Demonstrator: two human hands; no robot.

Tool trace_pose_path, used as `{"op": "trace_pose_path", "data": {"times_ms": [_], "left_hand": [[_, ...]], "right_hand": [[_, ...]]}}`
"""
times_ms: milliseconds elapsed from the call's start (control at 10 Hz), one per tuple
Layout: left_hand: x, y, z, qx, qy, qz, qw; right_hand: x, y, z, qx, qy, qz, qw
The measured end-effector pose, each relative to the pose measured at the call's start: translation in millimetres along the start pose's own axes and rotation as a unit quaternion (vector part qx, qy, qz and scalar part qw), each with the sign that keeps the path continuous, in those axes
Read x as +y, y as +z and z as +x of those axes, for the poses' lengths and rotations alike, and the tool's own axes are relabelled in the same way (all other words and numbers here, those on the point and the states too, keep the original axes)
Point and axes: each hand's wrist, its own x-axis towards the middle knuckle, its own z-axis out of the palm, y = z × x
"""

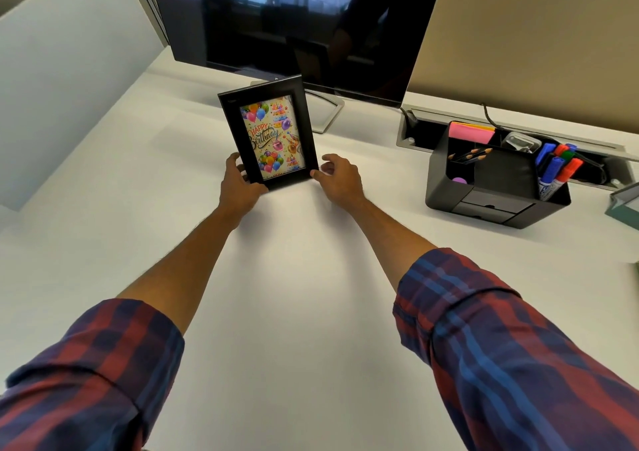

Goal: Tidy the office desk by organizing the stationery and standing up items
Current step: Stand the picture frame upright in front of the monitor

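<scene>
A black birthday photo frame point(269, 132) stands upright before the monitor point(287, 18), left hand point(242, 184) gripping its lower corner, right hand point(337, 177) loosely fingertipping the other.

The monitor point(294, 18) runs off the top edge; the frame point(268, 132) covers part of its stand. A green-edged thing point(624, 205) is cut by the right edge, its kind unclear. The left hand point(240, 186) hides the frame's lower left corner. Marker point(553, 174) labels are too small to read.
</scene>
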Motion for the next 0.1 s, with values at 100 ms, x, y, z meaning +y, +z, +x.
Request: {"op": "trace_pose_path", "data": {"times_ms": [100], "left_hand": [[-1.3, -3.1, -7.2, 0.015, -0.016, 0.043, 0.999]], "right_hand": [[4.4, -6.9, -5.7, -0.013, 0.0, -0.011, 1.0]]}}
